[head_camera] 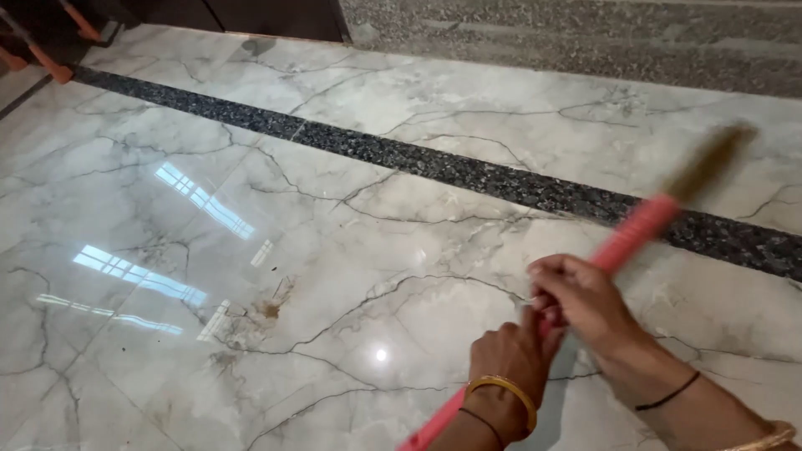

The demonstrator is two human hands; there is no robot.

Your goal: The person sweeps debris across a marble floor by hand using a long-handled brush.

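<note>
On the shiny marble floor [351, 217] we stand, and it looks smooth, so our feet may slip if we swing hard; a dark speckled strip [468, 171] runs across it, and grey stone steps [585, 38] rise behind; a small brown stain [269, 309] sits near the window glare; both our hands grip the broom [635, 230], the right hand [581, 301] higher, the left hand [510, 355] lower; its blurred brush end is out past our hands, and could hit something.
</note>
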